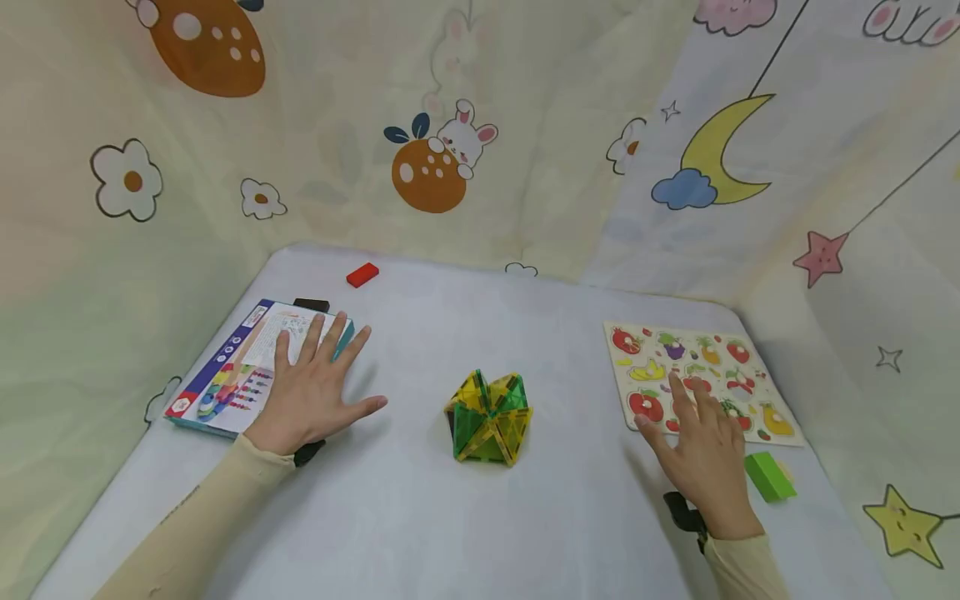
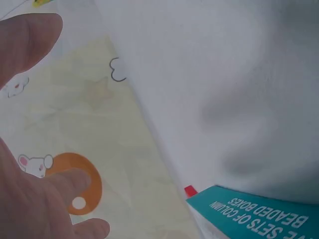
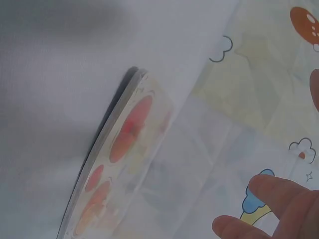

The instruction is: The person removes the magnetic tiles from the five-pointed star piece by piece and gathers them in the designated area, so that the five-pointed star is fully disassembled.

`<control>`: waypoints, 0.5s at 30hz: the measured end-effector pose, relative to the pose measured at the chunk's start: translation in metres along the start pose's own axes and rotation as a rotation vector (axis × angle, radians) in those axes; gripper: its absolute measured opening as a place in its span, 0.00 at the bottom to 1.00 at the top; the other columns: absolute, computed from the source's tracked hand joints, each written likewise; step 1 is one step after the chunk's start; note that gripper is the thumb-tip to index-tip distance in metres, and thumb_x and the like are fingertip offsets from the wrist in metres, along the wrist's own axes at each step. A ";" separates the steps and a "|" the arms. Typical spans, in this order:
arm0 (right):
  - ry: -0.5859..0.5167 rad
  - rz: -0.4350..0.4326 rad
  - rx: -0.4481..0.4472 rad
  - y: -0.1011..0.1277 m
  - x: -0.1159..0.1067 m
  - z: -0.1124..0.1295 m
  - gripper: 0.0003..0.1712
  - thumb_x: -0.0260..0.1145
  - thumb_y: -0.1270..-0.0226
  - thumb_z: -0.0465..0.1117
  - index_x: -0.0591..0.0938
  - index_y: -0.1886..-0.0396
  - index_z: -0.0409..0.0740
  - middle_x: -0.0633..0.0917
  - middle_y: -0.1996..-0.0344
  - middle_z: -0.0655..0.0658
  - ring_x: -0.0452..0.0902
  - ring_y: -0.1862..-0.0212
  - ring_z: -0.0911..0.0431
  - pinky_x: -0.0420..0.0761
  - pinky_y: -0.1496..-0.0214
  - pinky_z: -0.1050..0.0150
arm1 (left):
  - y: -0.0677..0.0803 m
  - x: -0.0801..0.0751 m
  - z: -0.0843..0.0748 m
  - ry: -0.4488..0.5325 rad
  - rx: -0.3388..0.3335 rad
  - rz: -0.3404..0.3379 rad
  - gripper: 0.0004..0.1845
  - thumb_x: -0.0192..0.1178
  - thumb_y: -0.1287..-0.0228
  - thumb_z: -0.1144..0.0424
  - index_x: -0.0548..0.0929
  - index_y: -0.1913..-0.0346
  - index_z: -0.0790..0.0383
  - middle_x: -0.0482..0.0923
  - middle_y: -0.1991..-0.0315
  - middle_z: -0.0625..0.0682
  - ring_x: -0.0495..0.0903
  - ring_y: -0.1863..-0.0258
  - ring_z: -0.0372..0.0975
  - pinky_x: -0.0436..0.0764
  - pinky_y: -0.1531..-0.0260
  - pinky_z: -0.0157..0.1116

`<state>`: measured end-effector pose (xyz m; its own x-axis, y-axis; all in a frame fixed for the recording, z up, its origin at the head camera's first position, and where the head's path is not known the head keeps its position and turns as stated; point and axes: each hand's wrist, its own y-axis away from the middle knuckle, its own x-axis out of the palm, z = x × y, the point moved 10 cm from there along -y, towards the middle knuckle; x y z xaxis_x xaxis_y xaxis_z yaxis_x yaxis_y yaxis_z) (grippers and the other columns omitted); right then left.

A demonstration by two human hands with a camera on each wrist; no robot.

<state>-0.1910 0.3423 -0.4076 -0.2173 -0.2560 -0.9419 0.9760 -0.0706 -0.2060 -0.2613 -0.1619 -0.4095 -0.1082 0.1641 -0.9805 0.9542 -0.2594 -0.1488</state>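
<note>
My left hand (image 1: pixel 309 400) hovers with spread fingers near the right side of a flat box (image 1: pixel 247 350) printed with a beaded toy. In the left wrist view, the box's teal side (image 2: pixel 249 209) carries white lettering. My right hand (image 1: pixel 701 458) is held, fingers apart and slightly bent, over the near edge of a fruit puzzle board (image 1: pixel 678 358). Neither hand holds anything. Between them on the table stands a folded shape of translucent green and yellow tiles (image 1: pixel 489 421). The board's edge (image 3: pixel 107 134) shows tilted in the right wrist view.
A red block (image 1: pixel 363 275) lies near the table's back edge. Behind the box a black object (image 1: pixel 311 305) peeks out. Beside my right wrist is a green block (image 1: pixel 768 477), with a pale piece partly behind it. Printed cloth walls (image 1: pixel 555 167) surround the white table (image 1: pixel 480 533).
</note>
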 end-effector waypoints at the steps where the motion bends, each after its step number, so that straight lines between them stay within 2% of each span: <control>1: -0.001 0.001 -0.001 0.000 0.000 0.001 0.51 0.59 0.26 0.67 0.51 0.14 0.51 0.56 0.20 0.25 0.55 0.27 0.19 0.48 0.28 0.21 | 0.000 0.001 -0.001 0.007 0.003 0.004 0.58 0.59 0.43 0.21 0.55 0.16 0.48 0.43 0.14 0.61 0.39 0.16 0.63 0.37 0.28 0.77; 5: -0.018 0.009 -0.004 0.001 0.002 0.004 0.52 0.61 0.27 0.66 0.52 0.14 0.51 0.56 0.20 0.26 0.55 0.26 0.20 0.49 0.29 0.20 | 0.001 0.008 -0.008 0.035 0.021 0.025 0.58 0.60 0.43 0.22 0.55 0.16 0.47 0.43 0.14 0.60 0.39 0.15 0.62 0.38 0.27 0.76; 9: -0.053 0.017 -0.017 -0.001 0.006 0.013 0.51 0.62 0.27 0.65 0.53 0.15 0.49 0.57 0.20 0.25 0.57 0.26 0.21 0.52 0.31 0.19 | 0.001 0.015 -0.021 0.077 0.058 0.035 0.58 0.64 0.45 0.24 0.57 0.17 0.46 0.45 0.14 0.59 0.43 0.15 0.61 0.41 0.27 0.75; 12: -0.088 0.019 -0.033 -0.004 0.010 0.026 0.50 0.63 0.26 0.64 0.56 0.16 0.47 0.62 0.22 0.25 0.60 0.27 0.22 0.56 0.33 0.19 | 0.000 0.017 -0.036 0.143 0.113 0.027 0.57 0.68 0.47 0.27 0.59 0.18 0.45 0.47 0.15 0.57 0.47 0.16 0.60 0.47 0.27 0.73; 15: -0.147 0.045 -0.046 -0.006 0.018 0.042 0.48 0.64 0.26 0.61 0.58 0.17 0.45 0.66 0.24 0.26 0.63 0.26 0.26 0.61 0.32 0.21 | -0.001 0.018 -0.053 0.238 0.199 0.025 0.56 0.72 0.47 0.31 0.60 0.19 0.45 0.50 0.15 0.55 0.52 0.18 0.57 0.54 0.28 0.69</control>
<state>-0.2017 0.2979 -0.4123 -0.1700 -0.3968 -0.9020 0.9836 -0.0130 -0.1797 -0.2492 -0.1086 -0.4207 0.0049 0.3672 -0.9301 0.8801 -0.4432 -0.1703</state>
